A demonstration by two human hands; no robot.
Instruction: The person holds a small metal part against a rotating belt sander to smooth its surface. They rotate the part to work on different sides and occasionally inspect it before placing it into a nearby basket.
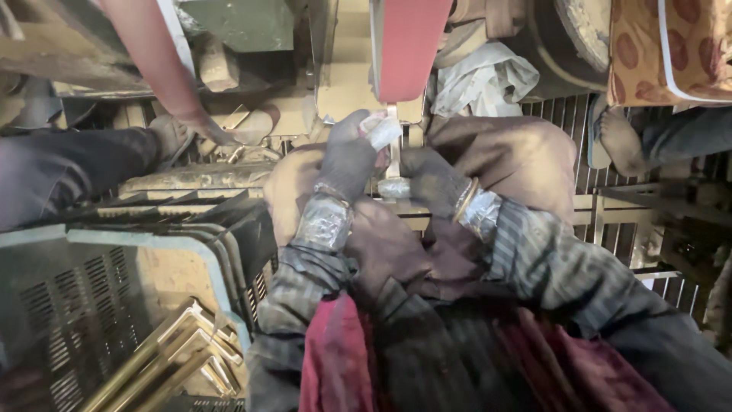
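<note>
Head view looks straight down on my two gloved hands working a small metal piece (393, 185) against the red sanding belt (408, 46).

As I judge it, the danger is the belt itself: my left hand (347, 156) sits just under its lower edge, and if the piece catches or twists, my fingertips could be drawn onto the abrasive. The loose white wrap (379, 130) at my fingers could snag there too. A shallow hold on the piece could let it kick out of my hands.

My left grip is closed around the upper end, wrap and all. My right hand (436, 187) is clenched tight on the silvery end, near the belt's foot. Brass-coloured parts (179, 355) lie in the blue crate (114, 244) at my left.
</note>
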